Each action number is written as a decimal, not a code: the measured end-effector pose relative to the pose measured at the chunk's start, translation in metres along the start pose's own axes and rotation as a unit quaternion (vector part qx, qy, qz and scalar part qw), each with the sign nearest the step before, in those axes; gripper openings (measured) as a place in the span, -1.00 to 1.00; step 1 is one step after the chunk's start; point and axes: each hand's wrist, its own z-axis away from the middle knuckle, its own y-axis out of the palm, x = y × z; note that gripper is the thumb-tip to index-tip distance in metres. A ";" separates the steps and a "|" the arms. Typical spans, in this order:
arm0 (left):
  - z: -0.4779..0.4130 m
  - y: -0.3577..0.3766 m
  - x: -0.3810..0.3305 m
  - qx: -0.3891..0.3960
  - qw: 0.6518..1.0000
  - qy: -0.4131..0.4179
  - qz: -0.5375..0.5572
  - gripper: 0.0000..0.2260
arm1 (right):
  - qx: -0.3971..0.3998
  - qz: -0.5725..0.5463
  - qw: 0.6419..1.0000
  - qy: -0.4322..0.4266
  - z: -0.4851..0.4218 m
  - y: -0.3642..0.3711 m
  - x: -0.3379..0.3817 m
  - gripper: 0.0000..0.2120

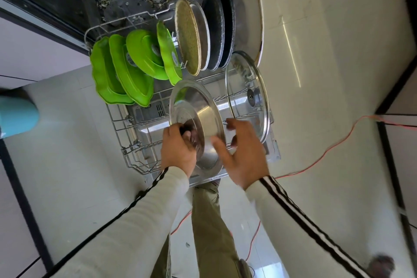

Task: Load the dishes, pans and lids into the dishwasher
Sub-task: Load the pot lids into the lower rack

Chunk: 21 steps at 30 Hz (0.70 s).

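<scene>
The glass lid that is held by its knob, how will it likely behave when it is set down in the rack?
The glass lid looks rigid and probably fragile, being clear glass with a metal rim. Round-edged, it may roll or tip unless the rack tines hold it, as they hold the second lid.

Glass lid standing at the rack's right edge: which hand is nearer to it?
Right. The right hand is close by the standing glass lid; the left hand, farther off, grips a second glass lid.
</scene>
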 end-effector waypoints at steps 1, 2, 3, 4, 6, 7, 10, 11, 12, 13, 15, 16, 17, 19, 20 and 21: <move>-0.003 0.001 0.000 -0.005 1.000 0.011 0.012 -0.79 | 0.032 0.026 0.999 0.005 0.000 0.006 -0.002 -0.54; -0.006 0.003 0.000 -0.009 0.999 0.022 0.027 -0.80 | 0.046 0.054 0.997 -0.006 -0.001 0.008 -0.003 -0.61; -0.007 0.003 -0.002 -0.014 0.998 0.033 0.042 -0.80 | 0.051 0.073 0.996 -0.025 -0.002 0.009 -0.003 -0.69; -0.009 0.003 -0.004 -0.019 0.997 0.041 0.061 -0.80 | 0.055 0.079 0.994 -0.043 -0.002 0.007 -0.004 -0.71; -0.009 0.003 -0.011 -0.012 0.992 0.056 0.111 -0.82 | 0.053 0.070 0.994 -0.059 0.001 0.003 -0.006 -0.66; -0.008 0.004 -0.015 0.001 0.989 0.072 0.131 -0.81 | 0.039 0.071 0.995 -0.061 0.002 0.000 -0.007 -0.63; -0.007 0.010 -0.018 0.051 0.988 0.096 0.113 -0.60 | -0.019 0.093 0.995 -0.014 0.006 -0.015 -0.008 -0.54; -0.008 0.011 -0.015 0.066 0.989 0.090 0.093 -0.55 | -0.029 0.097 0.995 0.011 0.006 -0.020 -0.009 -0.53; -0.009 0.012 -0.010 0.078 0.991 0.083 0.068 -0.52 | -0.034 0.101 0.994 0.028 0.007 -0.025 -0.010 -0.54; -0.009 0.011 -0.004 0.088 0.992 0.081 0.045 -0.52 | -0.040 0.108 0.993 0.039 0.006 -0.028 -0.011 -0.53; -0.008 0.008 0.011 0.103 0.991 0.083 0.011 -0.55 | -0.045 0.131 0.989 0.057 0.003 -0.030 -0.013 -0.50; -0.006 0.007 0.018 0.106 0.991 0.083 0.001 -0.58 | -0.041 0.142 0.987 0.069 0.001 -0.030 -0.015 -0.50; -0.004 0.006 0.025 0.109 0.991 0.078 -0.006 -0.59 | -0.036 0.151 0.985 0.080 -0.002 -0.028 -0.018 -0.51; 0.001 0.004 0.037 0.114 0.992 0.061 -0.009 -0.61 | -0.034 0.152 0.984 0.088 -0.006 -0.022 -0.022 -0.55; 0.004 0.003 0.042 0.115 0.992 0.056 -0.009 -0.61 | -0.037 0.147 0.984 0.091 -0.008 -0.019 -0.024 -0.56; 0.007 0.002 0.047 0.116 0.992 0.053 -0.009 -0.61 | -0.039 0.143 0.984 0.098 -0.010 -0.016 -0.025 -0.56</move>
